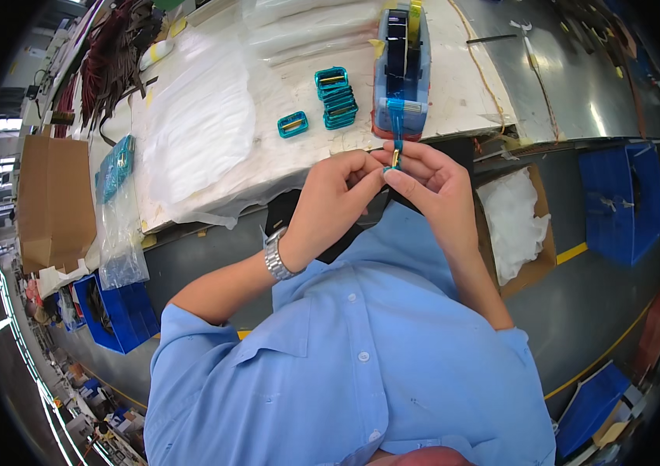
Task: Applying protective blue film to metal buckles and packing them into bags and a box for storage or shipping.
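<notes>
My left hand [338, 194] and my right hand [437, 182] meet just off the bench's front edge. Between their fingertips they pinch a small blue-green piece [397, 160] with a gold-coloured strip, largely hidden by the fingers. A band of blue tape [397, 120] runs down to it from the blue tape dispenser [417, 85] on the bench. Left of the dispenser, several blue-green rectangular rings [338, 105] are stacked in a row. One more such ring [293, 124] lies apart, nearer my left hand.
White sheeting [202, 120] covers part of the white bench, with clear plastic bags [307, 31] behind. A bag of blue-green pieces [116, 167] hangs at the left edge near a cardboard box [54, 202]. An open carton [512, 225] and blue bin [623, 203] stand right.
</notes>
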The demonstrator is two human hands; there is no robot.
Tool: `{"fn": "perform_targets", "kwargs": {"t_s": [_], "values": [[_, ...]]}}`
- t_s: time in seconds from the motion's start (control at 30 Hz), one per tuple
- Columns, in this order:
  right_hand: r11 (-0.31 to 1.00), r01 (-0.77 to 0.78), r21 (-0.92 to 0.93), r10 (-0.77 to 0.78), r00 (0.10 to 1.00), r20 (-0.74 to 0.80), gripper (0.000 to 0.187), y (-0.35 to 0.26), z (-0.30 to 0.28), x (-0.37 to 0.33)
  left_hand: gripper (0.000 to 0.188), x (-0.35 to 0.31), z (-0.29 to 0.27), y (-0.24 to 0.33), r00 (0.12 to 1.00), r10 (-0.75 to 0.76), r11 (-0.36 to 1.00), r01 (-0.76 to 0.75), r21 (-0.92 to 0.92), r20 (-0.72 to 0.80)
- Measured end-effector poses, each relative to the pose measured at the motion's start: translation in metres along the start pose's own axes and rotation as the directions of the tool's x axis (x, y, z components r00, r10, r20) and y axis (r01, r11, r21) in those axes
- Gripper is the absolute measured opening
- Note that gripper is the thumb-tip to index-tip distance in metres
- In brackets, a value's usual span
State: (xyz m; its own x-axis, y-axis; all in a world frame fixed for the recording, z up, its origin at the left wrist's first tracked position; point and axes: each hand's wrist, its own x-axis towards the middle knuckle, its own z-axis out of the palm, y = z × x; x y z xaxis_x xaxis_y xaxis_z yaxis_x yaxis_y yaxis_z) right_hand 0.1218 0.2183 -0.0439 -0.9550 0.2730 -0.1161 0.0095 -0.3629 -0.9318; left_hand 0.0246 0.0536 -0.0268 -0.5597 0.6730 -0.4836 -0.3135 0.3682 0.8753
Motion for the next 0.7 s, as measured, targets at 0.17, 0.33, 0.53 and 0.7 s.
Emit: {"fn": "perform_targets", "kwargs": {"t_s": [0.17,0.33,0.53,0.7], "values": [[0.994,-0.057,0.098,0.056,0.998,0.017,0.042,-0.003,0.001,-0.003,0.018,-0.006,0.013,-0.009,0.671,0.720,0.648,-0.560,0.516,-0.176],[0.992,-0.061,0.112,0.061,0.998,0.004,0.038,-0.002,0.004,-0.003,0.017,0.006,0.018,-0.015,0.472,0.869,0.452,-0.635,0.626,-0.149],[0.998,-0.033,0.063,0.035,0.999,-0.028,0.032,0.008,0.001,0.002,0.010,0.012,0.004,0.007,0.792,0.595,0.764,-0.504,0.401,-0.137],[0.986,-0.046,0.159,0.050,0.999,-0.021,0.036,-0.001,0.001,0.003,0.023,0.018,-0.011,0.029,0.969,0.241,0.969,-0.237,0.074,-0.058]]}}
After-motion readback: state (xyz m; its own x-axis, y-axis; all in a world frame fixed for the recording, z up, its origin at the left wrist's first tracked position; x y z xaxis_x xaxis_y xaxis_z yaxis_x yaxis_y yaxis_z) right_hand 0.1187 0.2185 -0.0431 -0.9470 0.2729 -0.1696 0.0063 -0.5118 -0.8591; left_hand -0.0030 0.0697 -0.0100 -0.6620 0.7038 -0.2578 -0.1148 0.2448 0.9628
